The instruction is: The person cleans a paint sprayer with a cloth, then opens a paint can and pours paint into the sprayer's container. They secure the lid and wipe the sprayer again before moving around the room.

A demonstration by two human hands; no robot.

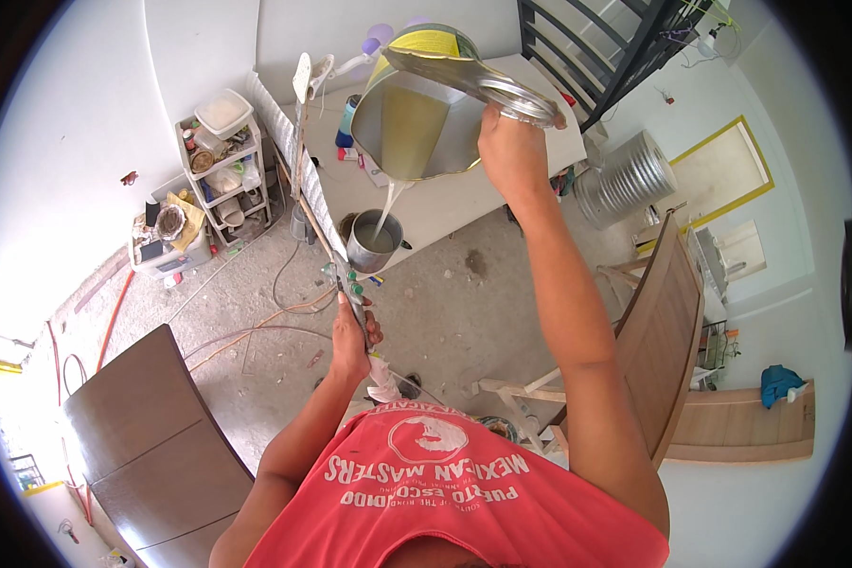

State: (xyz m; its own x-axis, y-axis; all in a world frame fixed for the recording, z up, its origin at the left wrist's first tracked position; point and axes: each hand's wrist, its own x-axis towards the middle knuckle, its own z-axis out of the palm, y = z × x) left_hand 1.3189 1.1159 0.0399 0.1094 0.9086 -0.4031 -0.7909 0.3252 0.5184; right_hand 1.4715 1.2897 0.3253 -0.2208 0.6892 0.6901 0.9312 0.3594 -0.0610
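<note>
My right hand [516, 151] grips a large metal can [412, 128] near its bent-open lid [516, 95]. The can, with a yellow and green outside, is tipped over. A pale liquid stream [388, 208] runs from its lip into a grey metal cup [374, 251] below, by the table's near-left corner. My left hand [352, 336] is closed around a dark handle [346, 284] with green parts, right beside the cup. Whether handle and cup are joined, I cannot tell. Behind the can stands a blue container [347, 123] on the white table [459, 204].
At the left are a drawer cart [222, 156] and a filled bin [175, 251]. Hoses [256, 327] cross the concrete floor. A dark panel [156, 450] lies lower left; a wooden panel [661, 331] leans on supports at right. Beyond it is a ribbed metal drum [625, 178].
</note>
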